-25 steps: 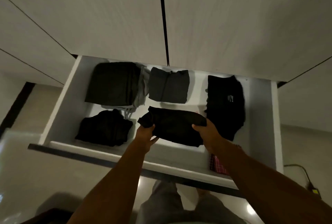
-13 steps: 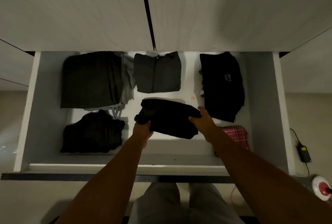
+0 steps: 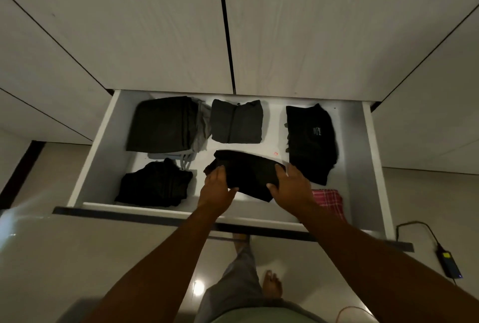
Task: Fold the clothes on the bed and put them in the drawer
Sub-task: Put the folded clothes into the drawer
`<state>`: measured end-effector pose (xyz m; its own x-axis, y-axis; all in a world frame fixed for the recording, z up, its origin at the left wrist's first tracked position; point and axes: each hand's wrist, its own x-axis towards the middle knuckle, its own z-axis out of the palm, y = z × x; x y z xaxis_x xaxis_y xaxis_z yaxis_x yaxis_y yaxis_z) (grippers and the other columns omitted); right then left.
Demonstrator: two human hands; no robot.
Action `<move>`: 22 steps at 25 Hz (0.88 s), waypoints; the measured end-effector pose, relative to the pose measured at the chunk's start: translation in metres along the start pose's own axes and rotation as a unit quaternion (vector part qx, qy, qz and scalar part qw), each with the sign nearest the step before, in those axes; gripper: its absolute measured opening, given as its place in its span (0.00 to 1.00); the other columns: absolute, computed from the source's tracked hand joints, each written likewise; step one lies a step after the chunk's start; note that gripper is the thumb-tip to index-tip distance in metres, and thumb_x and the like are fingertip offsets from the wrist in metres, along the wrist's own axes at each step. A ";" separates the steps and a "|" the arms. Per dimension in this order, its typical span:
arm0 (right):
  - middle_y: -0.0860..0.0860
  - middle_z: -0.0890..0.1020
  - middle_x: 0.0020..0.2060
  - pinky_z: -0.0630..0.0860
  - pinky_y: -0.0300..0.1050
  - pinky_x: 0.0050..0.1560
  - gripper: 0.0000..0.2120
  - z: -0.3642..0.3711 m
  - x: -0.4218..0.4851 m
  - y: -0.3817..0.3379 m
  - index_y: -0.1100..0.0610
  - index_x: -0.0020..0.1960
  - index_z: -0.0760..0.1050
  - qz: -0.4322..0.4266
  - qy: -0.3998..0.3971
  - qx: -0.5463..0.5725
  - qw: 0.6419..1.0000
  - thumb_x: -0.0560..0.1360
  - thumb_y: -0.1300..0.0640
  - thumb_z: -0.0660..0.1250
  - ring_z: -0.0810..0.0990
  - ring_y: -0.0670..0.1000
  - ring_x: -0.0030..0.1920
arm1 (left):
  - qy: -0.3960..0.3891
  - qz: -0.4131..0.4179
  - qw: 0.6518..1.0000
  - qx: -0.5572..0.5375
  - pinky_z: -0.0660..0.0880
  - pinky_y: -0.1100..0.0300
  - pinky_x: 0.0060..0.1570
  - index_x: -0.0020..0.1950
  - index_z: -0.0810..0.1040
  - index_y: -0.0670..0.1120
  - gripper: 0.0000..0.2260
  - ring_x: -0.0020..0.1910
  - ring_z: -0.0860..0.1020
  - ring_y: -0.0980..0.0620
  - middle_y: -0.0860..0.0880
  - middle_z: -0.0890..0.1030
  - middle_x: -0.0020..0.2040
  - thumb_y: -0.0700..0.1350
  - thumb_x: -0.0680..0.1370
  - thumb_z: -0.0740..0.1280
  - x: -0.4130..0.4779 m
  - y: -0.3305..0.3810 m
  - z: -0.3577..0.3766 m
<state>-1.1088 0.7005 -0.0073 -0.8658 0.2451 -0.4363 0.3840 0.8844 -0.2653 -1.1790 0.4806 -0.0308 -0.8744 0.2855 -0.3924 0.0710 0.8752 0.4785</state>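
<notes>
Item, folded black garment (image 3: 248,171): your left hand (image 3: 217,189) and right hand (image 3: 294,184) pinch its ends, likely so the fold holds, just in front of the grey zipped top (image 3: 236,121) in the drawer (image 3: 102,149).

Drawer (image 3: 106,151) stood open under pale cabinet doors (image 3: 155,24). Both hands gripped a folded black garment (image 3: 250,171) at front centre of the drawer: left hand (image 3: 216,189) on its left end, right hand (image 3: 293,185) on its right end, fingers (image 3: 280,171) on top, thumbs at near edge. Back left: dark grey stack (image 3: 163,124) over a lighter grey piece. Back centre: grey zip top (image 3: 236,121), folded. Right side: black printed top (image 3: 311,141). Front left: black bundle (image 3: 155,184), loosely folded. Red checked cloth (image 3: 328,199) at front right, just beside right forearm. Charger (image 3: 448,263) lay on the floor.
</notes>
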 end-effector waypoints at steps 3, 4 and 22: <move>0.60 0.54 0.81 0.54 0.60 0.79 0.31 0.000 -0.040 -0.005 0.50 0.82 0.53 -0.052 0.009 -0.031 0.998 0.84 0.40 0.54 0.54 0.61 0.81 | 0.016 0.051 0.994 0.093 0.62 0.48 0.75 0.82 0.56 0.45 0.33 0.79 0.59 0.43 0.44 0.60 0.80 0.58 0.82 0.64 -0.045 0.018 0.000; 0.59 0.53 0.81 0.52 0.60 0.79 0.29 0.002 -0.054 -0.006 0.49 0.83 0.53 -0.069 0.014 -0.035 0.997 0.84 0.41 0.53 0.52 0.60 0.81 | 0.017 0.063 0.991 0.120 0.60 0.48 0.76 0.82 0.55 0.47 0.32 0.80 0.57 0.44 0.46 0.58 0.81 0.59 0.83 0.60 -0.059 0.021 0.001; 0.55 0.38 0.82 0.42 0.65 0.78 0.42 0.079 -0.158 0.018 0.51 0.83 0.38 -0.124 -0.060 -0.146 0.980 0.81 0.37 0.59 0.38 0.61 0.81 | -0.086 0.040 0.953 0.289 0.45 0.45 0.79 0.82 0.38 0.50 0.39 0.81 0.39 0.41 0.46 0.38 0.83 0.57 0.83 0.62 -0.162 -0.040 0.028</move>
<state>-0.9396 0.6462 -0.0110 -0.8700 -0.0242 -0.4925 0.0441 0.9910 -0.1265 -1.0268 0.4104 -0.0090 -0.7662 0.3776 -0.5200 0.4306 0.9023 0.0207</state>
